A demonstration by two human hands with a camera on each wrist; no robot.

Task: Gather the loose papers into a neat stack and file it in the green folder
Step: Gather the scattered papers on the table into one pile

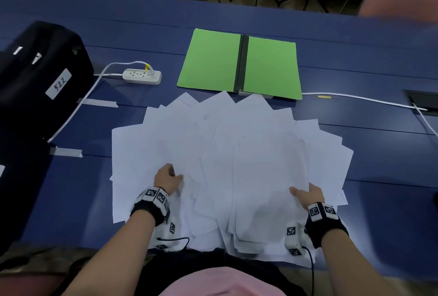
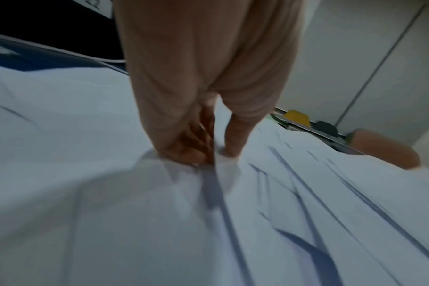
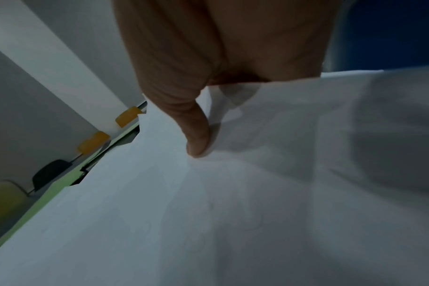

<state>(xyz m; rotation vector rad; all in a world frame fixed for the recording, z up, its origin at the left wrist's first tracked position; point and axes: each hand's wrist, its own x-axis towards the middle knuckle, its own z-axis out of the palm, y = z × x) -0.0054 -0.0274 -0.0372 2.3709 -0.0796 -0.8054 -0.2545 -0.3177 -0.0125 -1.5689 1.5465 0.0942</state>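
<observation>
Your left hand (image 1: 167,178) pinches a sheet at the left of the fanned papers (image 1: 237,153); your right hand (image 1: 308,195) grips their right edge, thumb on top, fingers hidden beneath. The green folder (image 1: 239,63) lies open on the bench (image 1: 379,165), just beyond the fan. Squeeze inward too fast and sheets could buckle, or slide off the near edge.

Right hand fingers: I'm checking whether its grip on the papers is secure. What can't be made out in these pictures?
- Right hand: in the head and right wrist views, the papers cover its fingers; only the thumb shows on top.
- Left hand: motion blur in the left wrist view hides whether its fingertips pinch a sheet or merely press.
- Sheet count: overlaps hide it.
- Green folder: papers cover its near edge.
</observation>
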